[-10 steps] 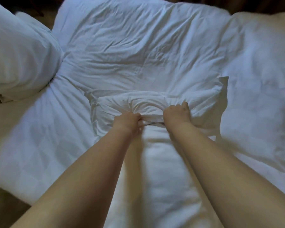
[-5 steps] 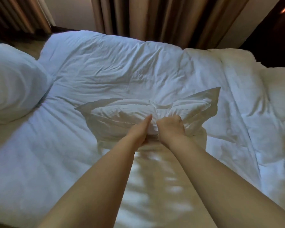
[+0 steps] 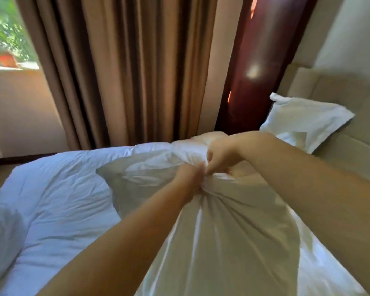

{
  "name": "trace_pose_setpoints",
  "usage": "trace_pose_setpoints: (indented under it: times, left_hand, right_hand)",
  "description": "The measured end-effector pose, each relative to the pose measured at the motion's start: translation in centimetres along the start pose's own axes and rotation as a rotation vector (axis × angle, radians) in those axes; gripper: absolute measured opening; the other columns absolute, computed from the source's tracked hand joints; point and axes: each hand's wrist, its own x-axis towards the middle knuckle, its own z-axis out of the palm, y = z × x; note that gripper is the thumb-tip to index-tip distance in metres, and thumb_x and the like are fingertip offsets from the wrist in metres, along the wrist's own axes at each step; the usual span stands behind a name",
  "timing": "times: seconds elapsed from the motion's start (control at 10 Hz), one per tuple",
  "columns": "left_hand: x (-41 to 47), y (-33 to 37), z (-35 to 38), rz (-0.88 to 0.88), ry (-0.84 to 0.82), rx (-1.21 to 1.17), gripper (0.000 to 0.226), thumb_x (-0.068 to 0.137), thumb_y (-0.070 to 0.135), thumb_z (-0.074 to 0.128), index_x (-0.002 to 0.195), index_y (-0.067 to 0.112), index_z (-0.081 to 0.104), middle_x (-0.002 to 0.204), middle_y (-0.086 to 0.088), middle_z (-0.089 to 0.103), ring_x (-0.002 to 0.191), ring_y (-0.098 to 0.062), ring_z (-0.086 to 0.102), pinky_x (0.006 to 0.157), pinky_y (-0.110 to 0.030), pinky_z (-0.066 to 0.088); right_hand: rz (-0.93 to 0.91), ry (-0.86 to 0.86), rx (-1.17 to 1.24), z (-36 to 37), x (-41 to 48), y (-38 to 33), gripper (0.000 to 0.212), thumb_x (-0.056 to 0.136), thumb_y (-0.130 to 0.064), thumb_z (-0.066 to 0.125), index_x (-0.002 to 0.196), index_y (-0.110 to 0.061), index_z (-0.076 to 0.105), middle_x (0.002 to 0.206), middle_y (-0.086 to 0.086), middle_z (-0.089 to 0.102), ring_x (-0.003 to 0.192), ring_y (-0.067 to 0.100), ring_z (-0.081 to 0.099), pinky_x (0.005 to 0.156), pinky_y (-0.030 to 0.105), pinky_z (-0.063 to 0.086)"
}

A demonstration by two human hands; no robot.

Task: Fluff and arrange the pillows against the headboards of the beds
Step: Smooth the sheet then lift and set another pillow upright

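A white pillow [image 3: 218, 227] hangs lifted above the bed, bunched at its top edge. My left hand [image 3: 190, 178] and my right hand [image 3: 219, 155] both clench that gathered edge, close together. The pillow's left corner [image 3: 107, 174] sticks out over the duvet. A second white pillow [image 3: 308, 120] leans against the beige padded headboard [image 3: 350, 97] at the right. A third white pillow [image 3: 2, 236] lies at the lower left edge of the view.
A white duvet [image 3: 58, 189] covers the bed. Brown curtains [image 3: 126, 67] hang behind it, with a window [image 3: 6, 33] at the upper left. A dark red wooden panel [image 3: 256, 60] stands beside the headboard.
Both hands have raised the pillow off the duvet and swung it up and to the right. My view has lifted from the bed to the curtains and headboard.
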Motion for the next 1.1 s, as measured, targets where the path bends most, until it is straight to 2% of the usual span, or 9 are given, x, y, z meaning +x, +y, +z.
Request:
trace_pose_setpoints:
  times: [0.1,0.3,0.4,0.5,0.7,0.8,0.9,1.0,1.1]
  left_hand:
    - [-2.9,5.5,1.8,0.24,-0.087,0.147,0.039,0.099,0.022,0.048,0.123,-0.007,0.054,0.071,-0.003,0.051,0.056,-0.013,0.049,0.049,-0.024,0.043]
    - [-7.6,17.3,5.8,0.66,-0.174,0.528,0.036,0.097,0.028,0.053,0.108,-0.006,0.058,0.083,-0.009,0.056,0.068,-0.021,0.055,0.056,-0.027,0.047]
    - [-9.6,21.3,7.6,0.788,-0.251,0.78,0.046,0.097,0.037,0.052,0.112,-0.005,0.061,0.089,-0.009,0.059,0.079,-0.023,0.057,0.076,-0.039,0.053]
    - [-11.4,24.4,8.7,0.841,-0.371,1.011,0.031,0.094,0.04,0.057,0.114,0.018,0.067,0.107,0.002,0.069,0.103,-0.017,0.065,0.097,-0.034,0.05]
    - [-12.4,28.6,11.7,0.857,-0.271,1.522,0.018,0.096,0.036,0.054,0.11,0.031,0.065,0.095,0.016,0.066,0.092,-0.009,0.062,0.089,-0.027,0.043]
    - [-10.7,29.2,13.6,0.86,-0.282,1.596,0.022,0.097,0.028,0.055,0.117,0.027,0.064,0.102,0.01,0.067,0.094,-0.013,0.062,0.091,-0.029,0.047]
    - [-7.7,28.7,15.0,0.879,-0.312,1.66,0.017,0.096,0.025,0.056,0.107,0.03,0.067,0.101,0.011,0.069,0.094,-0.014,0.065,0.095,-0.037,0.05]
    - [-5.1,28.1,16.4,0.95,-0.271,1.525,0.031,0.099,0.018,0.043,0.093,0.032,0.069,0.095,0.018,0.068,0.089,-0.004,0.067,0.094,-0.036,0.052]
    - [-3.3,27.0,18.1,0.858,-0.343,1.361,0.026,0.1,0.023,0.042,0.109,0.032,0.065,0.115,0.012,0.066,0.109,-0.007,0.062,0.103,-0.034,0.046]
  right_hand:
    - [0.034,0.071,0.093,-4.8,-4.4,3.2,0.011,0.089,-0.012,0.056,0.092,-0.007,0.066,0.076,0.007,0.068,0.066,0.019,0.065,0.072,0.032,0.053]
    - [0.084,0.252,0.211,-12.1,-15.9,8.7,0.013,0.095,-0.008,0.05,0.098,-0.017,0.059,0.075,0.011,0.063,0.063,0.02,0.061,0.058,0.025,0.052]
    - [0.1,0.315,0.192,-13.3,-19.8,11.8,0.026,0.091,-0.008,0.052,0.108,-0.028,0.055,0.077,0.008,0.061,0.065,0.017,0.059,0.056,0.023,0.047]
    - [0.056,0.49,-0.008,-12.4,-21.7,14.8,0.04,0.08,-0.009,0.067,0.103,-0.036,0.047,0.089,-0.006,0.055,0.076,0.013,0.054,0.061,0.022,0.044]
    - [0.093,0.882,-0.274,-9.9,-20.0,20.8,0.107,0.039,-0.068,0.081,0.127,-0.038,0.027,0.121,-0.003,0.039,0.122,0.021,0.038,0.099,0.047,0.043]
    - [0.12,0.829,-0.318,-8.7,-18.3,23.4,0.121,0.037,-0.077,0.075,0.138,-0.046,0.015,0.135,-0.006,0.036,0.132,0.021,0.033,0.107,0.054,0.029]
    - [0.023,0.892,-0.249,-6.6,-16.3,24.8,0.084,0.053,-0.077,0.069,0.119,-0.033,0.042,0.109,-0.011,0.054,0.105,0.018,0.054,0.09,0.039,0.04]
    - [0.001,0.771,-0.163,-5.3,-13.6,26.2,0.038,0.086,-0.05,0.06,0.106,-0.017,0.058,0.091,-0.001,0.061,0.091,0.024,0.06,0.075,0.031,0.041]
    - [0.035,0.66,-0.171,-2.5,-8.4,27.6,0.022,0.094,-0.019,0.048,0.102,-0.007,0.064,0.09,0.006,0.064,0.095,0.03,0.063,0.071,0.032,0.04]
